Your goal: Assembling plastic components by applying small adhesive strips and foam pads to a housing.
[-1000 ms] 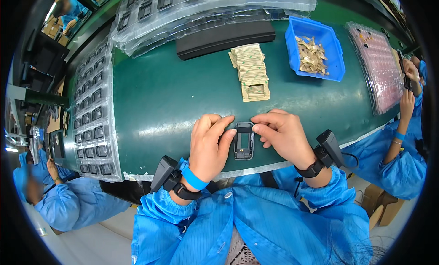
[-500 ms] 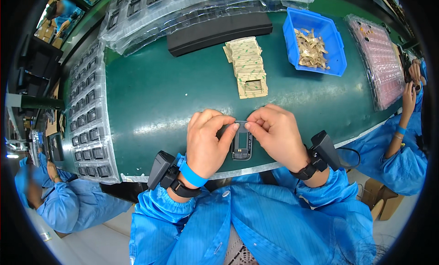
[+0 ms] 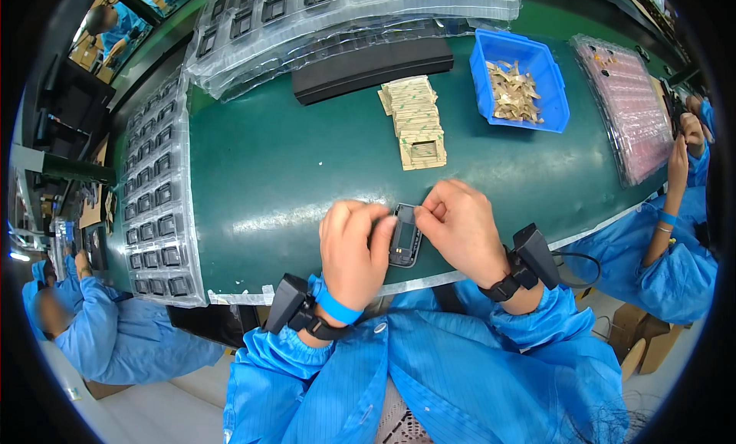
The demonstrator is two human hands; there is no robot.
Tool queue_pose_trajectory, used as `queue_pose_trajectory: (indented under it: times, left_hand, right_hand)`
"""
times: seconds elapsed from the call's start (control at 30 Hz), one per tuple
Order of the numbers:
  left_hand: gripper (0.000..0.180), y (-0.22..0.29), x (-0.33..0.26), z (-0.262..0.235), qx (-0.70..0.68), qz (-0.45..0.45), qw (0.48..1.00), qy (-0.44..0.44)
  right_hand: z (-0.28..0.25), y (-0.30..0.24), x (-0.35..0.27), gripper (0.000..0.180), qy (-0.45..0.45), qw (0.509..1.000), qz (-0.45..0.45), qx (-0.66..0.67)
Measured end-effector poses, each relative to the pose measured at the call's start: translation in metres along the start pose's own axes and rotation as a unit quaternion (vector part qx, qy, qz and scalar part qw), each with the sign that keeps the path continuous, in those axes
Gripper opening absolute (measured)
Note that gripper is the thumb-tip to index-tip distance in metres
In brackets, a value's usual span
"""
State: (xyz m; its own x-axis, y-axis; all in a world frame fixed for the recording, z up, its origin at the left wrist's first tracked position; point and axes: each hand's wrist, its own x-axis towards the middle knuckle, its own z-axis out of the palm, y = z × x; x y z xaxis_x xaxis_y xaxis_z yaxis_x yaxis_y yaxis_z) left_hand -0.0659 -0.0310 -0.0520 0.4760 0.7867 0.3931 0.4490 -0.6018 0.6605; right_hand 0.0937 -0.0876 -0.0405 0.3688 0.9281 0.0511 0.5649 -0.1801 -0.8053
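Note:
A small dark plastic housing [image 3: 404, 248] with a rectangular window lies near the table's front edge, between my hands and slightly tilted. My left hand [image 3: 353, 248] is closed at its left side, the thumb along that edge and the other fingers curled behind. At the upper right corner of the housing, my right hand [image 3: 460, 229] has thumb and index finger pinched together; whatever is between them is too small to make out. Beyond the hands lies a fanned stack of cream adhesive frames [image 3: 418, 122] with green marks, the nearest showing a rectangular opening.
A blue bin [image 3: 558, 99] of crumpled tan strips stands back right, beside a tray of pink pieces [image 3: 625, 110]. Clear trays of dark frames [image 3: 157, 191] line the left; more trays [image 3: 353, 22] sit behind a long black block [image 3: 372, 70]. Co-workers sit at both sides.
The housing has turned slightly clockwise. My left thumb has slid from its top edge to its left side, and my right pinch has shifted to the upper right corner. The view has moved a little.

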Motion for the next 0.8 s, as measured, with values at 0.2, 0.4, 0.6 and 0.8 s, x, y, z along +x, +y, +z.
queue_pose_trajectory:
  times: [0.2,0.4,0.6,0.8]
  left_hand:
    - [0.022,0.024,-0.027,-0.005,0.072,0.062,0.993,-0.074]
    - [0.024,0.011,-0.031,-0.013,0.146,0.107,0.982,-0.056]
    - [0.025,0.004,-0.033,-0.014,0.140,0.109,0.984,-0.034]
    - [0.024,0.003,-0.036,-0.011,0.146,0.106,0.983,-0.019]
  right_hand:
    - [-0.002,-0.005,-0.012,0.015,0.013,1.000,0.021,-0.011]
    - [-0.013,-0.004,-0.018,0.010,-0.057,0.998,-0.003,-0.026]
    - [-0.010,-0.003,-0.020,0.028,-0.046,0.981,-0.179,-0.062]
    - [-0.008,0.000,-0.025,0.035,-0.076,0.953,-0.248,-0.155]
